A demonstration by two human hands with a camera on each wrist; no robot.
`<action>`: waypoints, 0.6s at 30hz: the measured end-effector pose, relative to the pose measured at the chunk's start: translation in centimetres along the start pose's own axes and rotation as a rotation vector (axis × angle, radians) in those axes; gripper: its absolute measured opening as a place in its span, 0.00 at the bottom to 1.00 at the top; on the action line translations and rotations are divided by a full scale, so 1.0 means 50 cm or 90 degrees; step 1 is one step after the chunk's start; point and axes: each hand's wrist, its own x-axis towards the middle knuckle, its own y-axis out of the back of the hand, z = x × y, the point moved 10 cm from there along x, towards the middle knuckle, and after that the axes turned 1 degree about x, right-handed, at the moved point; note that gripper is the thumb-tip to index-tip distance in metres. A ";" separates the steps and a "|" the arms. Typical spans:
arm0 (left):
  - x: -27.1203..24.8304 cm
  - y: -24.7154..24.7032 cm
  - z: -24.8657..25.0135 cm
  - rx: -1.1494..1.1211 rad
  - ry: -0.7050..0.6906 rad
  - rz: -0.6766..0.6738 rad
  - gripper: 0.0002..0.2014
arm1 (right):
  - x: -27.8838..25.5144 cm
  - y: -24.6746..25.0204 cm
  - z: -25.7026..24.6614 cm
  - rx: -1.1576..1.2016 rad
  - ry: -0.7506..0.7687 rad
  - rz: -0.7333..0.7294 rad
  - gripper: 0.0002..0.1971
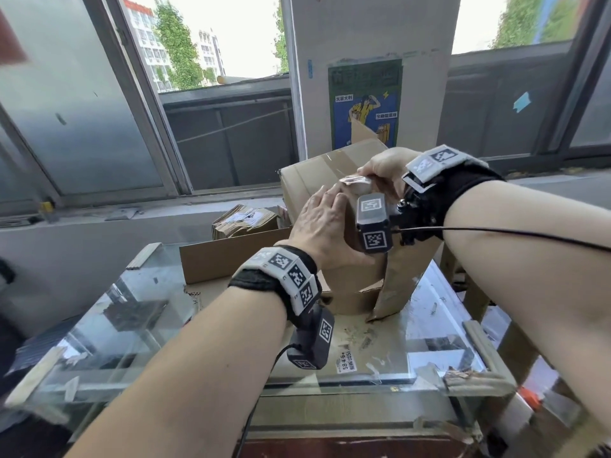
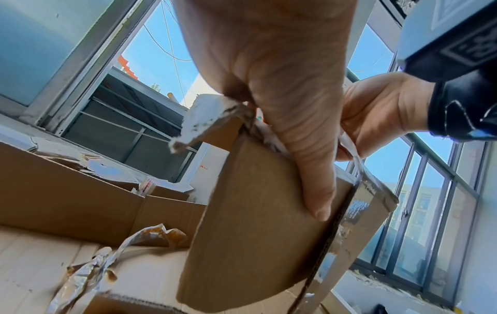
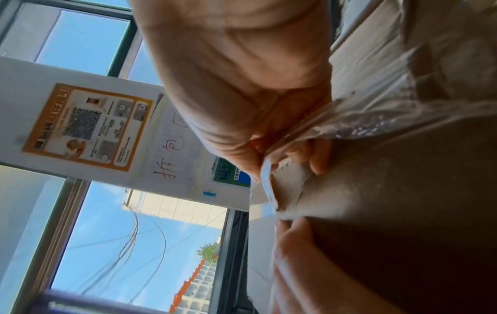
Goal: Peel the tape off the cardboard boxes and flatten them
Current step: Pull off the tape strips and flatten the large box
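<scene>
Clear tape [image 1: 355, 180], thin and stretchy, likely to tear; best pinched near the peel line. Right hand [image 1: 385, 170] grip pinches its loose end. Left hand [image 1: 322, 226] lies flat, fingers straight, bracing the box [image 1: 307, 180], light and bendy, held above the tabletop [image 1: 439, 312].

Under your hands the box [image 1: 307, 180] is matt brown corrugated cardboard; its tape [image 1: 355, 183] is glossy, crinkled clear plastic. The table [image 1: 139, 312] at 7 o'clock is smooth reflective glass.
</scene>
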 end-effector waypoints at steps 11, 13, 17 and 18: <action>-0.011 0.003 0.035 0.105 0.002 -0.073 0.57 | -0.044 0.028 0.002 0.051 0.062 0.102 0.20; -0.012 0.000 0.037 0.098 0.009 -0.076 0.59 | -0.043 0.030 -0.007 -0.042 0.067 0.106 0.17; -0.011 -0.004 0.043 0.090 0.020 -0.119 0.56 | -0.043 0.029 -0.026 -0.182 0.134 0.116 0.15; -0.011 -0.002 0.046 0.085 0.019 -0.119 0.55 | -0.040 0.031 -0.026 -0.209 0.147 0.134 0.16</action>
